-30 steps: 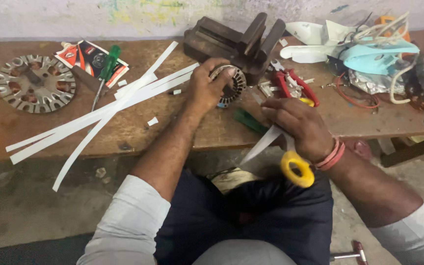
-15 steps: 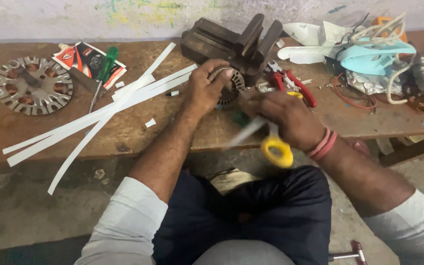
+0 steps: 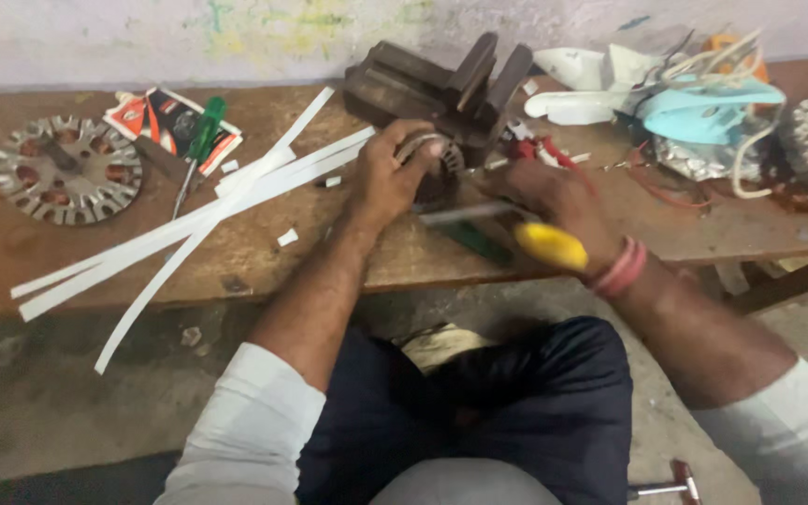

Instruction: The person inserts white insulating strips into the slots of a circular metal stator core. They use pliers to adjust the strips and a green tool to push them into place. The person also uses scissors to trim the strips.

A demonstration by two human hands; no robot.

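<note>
My left hand has its fingers wrapped around the small round stator, which sits on the bench just before the dark vise. My right hand grips a yellow-handled tool, blurred, its tip beside the stator.

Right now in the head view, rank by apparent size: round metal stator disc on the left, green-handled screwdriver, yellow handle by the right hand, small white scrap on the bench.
1. Round metal stator disc
2. Green-handled screwdriver, long but thin
3. Yellow handle, blurred and nearer the camera, so unsure against the screwdriver
4. Small white scrap
</note>
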